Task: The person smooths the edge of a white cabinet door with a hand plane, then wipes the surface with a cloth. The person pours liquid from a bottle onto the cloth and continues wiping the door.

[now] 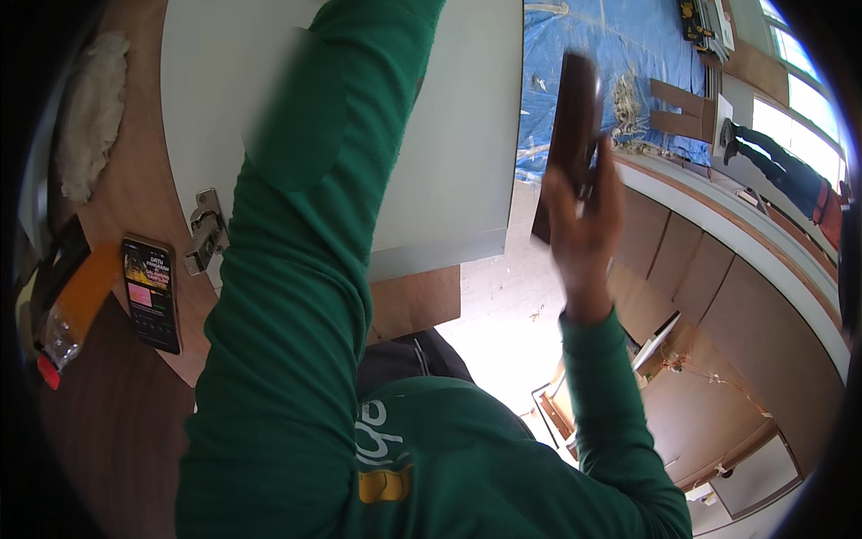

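My right hand (585, 238) is raised to the right of a pale panel (458, 144), fingers closed around a long dark brown object (575, 117). Motion blurs both the hand and the object, so its exact kind is unclear; its upper part has a glossy edge. My left arm (305, 242), in a green sleeve, reaches across the panel and out past the top edge, so my left hand is out of sight. Beside that sleeve, a metal cabinet hinge (206, 235) is fixed at the panel's left edge.
A lit phone (151, 292) lies on brown board at the left, near an orange object with a red tip (76, 296) and a fluffy whitish bundle (94, 112). Blue sheeting (620, 36) covers the far floor. Another person (790, 171) stands at the far right.
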